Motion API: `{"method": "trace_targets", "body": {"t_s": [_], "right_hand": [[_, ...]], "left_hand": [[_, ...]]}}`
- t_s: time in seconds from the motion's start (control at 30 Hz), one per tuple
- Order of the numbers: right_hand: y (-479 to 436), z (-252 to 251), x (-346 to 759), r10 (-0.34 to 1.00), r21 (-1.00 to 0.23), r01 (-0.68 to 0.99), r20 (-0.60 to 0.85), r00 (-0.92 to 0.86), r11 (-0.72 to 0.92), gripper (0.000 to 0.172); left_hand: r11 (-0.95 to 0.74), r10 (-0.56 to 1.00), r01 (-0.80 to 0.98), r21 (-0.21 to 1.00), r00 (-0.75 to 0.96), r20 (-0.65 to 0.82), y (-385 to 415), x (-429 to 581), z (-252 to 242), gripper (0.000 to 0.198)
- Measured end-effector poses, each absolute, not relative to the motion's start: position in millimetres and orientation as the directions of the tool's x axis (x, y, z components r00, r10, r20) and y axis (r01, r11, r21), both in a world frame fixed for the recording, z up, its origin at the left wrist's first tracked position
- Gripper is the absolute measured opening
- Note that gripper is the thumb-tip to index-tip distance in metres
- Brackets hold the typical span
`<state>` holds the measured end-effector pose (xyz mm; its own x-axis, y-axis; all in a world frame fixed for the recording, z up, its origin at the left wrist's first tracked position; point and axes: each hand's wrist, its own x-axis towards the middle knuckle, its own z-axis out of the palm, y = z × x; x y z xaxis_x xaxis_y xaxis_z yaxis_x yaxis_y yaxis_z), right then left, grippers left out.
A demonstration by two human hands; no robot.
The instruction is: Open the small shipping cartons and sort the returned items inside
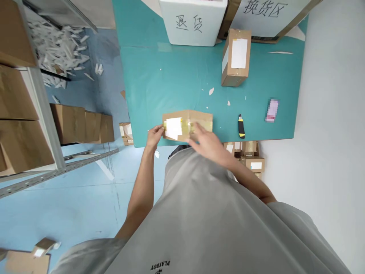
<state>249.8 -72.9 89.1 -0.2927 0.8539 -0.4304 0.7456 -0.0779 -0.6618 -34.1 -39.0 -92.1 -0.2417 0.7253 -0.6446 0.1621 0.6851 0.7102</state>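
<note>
A small cardboard box [186,114] lies near the front edge of the green tabletop, with a white label on its left part and clear yellowish tape along its middle. At the box's left end, my left hand [155,136] pinches the edge between thumb and fingers. My right hand [207,142] is over the right part of the box, its fingers stretched out and slightly blurred; whether they press on the tape I cannot tell. To the right of that hand lies a black and yellow utility knife [241,127].
Farther back stands a taped carton [236,76] with a white label. Behind it are a white bin [191,32] and a large box [253,19], both with handwriting. A pixelated pink item [272,110] lies at right. Cartons [252,160] sit below the table [176,76]; shelving [48,114] is left.
</note>
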Motion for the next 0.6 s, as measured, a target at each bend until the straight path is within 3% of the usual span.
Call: {"method": "trace_targets", "body": {"t_s": [0.13, 0.23, 0.33, 0.47, 0.6], "right_hand": [[-70, 55, 323, 0.875, -0.579, 0.756, -0.484, -0.016, -0.306, 0.053], [-73, 17, 358, 0.855, -0.534, 0.727, -0.499, 0.141, -0.431, 0.045], [-79, -15, 387, 0.839, -0.566, 0.637, -0.473, 0.268, -0.523, 0.045], [-90, -43, 425, 0.815, -0.623, 0.527, -0.4, 0.419, -0.578, 0.058], [-102, -61, 454, 0.748, -0.63, 0.415, -0.471, 0.468, -0.656, 0.062]], "left_hand": [[0.622, 0.779, 0.106, 0.775, -0.186, -0.599, -39, 0, -74, 0.047], [0.589, 0.808, 0.168, 0.79, -0.142, -0.572, -39, 38, -57, 0.042], [0.455, 0.888, 0.296, 0.84, -0.074, -0.454, -43, 73, -27, 0.043], [0.159, 0.927, 0.413, 0.897, 0.251, -0.28, -52, 117, 36, 0.043], [-0.068, 0.732, 0.46, 0.885, 0.626, -0.269, -59, 164, 88, 0.048]]}}
